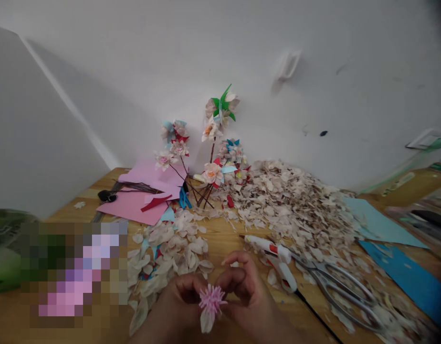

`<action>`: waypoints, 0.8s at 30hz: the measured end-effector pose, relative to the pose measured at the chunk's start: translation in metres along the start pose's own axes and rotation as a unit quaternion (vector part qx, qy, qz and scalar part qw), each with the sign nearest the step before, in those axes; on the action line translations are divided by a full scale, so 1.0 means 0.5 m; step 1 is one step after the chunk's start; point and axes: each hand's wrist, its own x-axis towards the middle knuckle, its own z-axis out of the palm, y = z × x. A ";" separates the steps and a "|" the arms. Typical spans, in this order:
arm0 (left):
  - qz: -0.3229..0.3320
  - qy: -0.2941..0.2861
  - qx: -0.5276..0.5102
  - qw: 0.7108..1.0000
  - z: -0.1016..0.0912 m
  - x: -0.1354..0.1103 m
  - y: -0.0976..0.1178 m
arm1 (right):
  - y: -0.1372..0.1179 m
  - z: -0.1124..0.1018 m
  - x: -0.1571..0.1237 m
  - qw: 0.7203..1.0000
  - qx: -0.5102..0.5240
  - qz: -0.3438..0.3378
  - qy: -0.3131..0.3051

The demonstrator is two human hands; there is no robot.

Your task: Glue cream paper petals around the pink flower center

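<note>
We're pinching pink fringed flower (212,300) between fingertips of left hand (179,298) and right hand (247,286), both closed on it, pale petal (207,321) hanging beneath. Glue gun (274,258) lying just beyond right hand, scissors (335,282) beside it, petal pile (295,200) behind.

Here's a plain white wall (313,71) filling the back, softly and evenly lit, with a small white hook (288,66) fixed high on it, a dark mark (323,133) lower right, a slanted white panel (34,134) closing the left, and a wooden table (225,243) pushed against it.
</note>
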 end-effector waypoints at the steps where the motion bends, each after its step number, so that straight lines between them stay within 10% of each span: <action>1: -0.003 -0.001 -0.001 1.000 -0.002 0.002 -0.004 | 0.000 0.000 0.000 1.000 -0.010 -0.007 0.003; 24: 0.118 -0.048 0.047 0.991 -0.024 0.004 -0.012 | 0.001 -0.003 0.004 0.999 0.014 -0.024 -0.021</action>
